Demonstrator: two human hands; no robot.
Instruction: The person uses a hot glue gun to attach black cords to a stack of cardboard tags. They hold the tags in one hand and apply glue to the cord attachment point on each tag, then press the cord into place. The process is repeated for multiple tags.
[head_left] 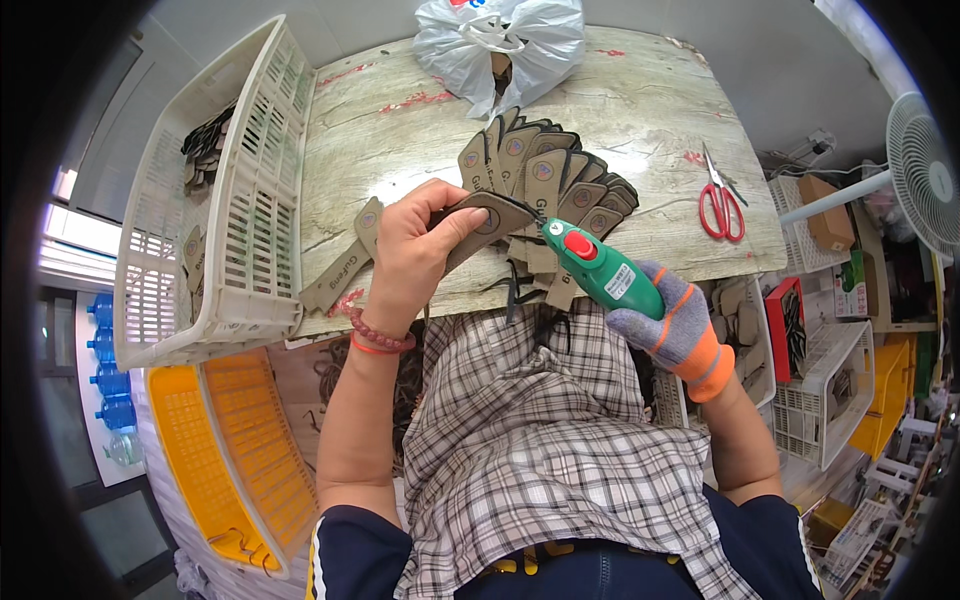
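Many cardboard tags point(560, 175), red scissors point(722, 208), white basket point(235, 190)

Head camera looks steeply down, close over the table point(640, 110).

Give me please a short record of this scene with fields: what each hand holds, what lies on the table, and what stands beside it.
left hand: bare, holds a brown cardboard tag between thumb and fingers
right hand: in a grey and orange glove, grips a green handheld tool with a red button, its tip at the tag
table: fanned pile of tags, red scissors, white plastic bag
left of table: white crate tilted on the edge, yellow crate below
lap: checked cloth
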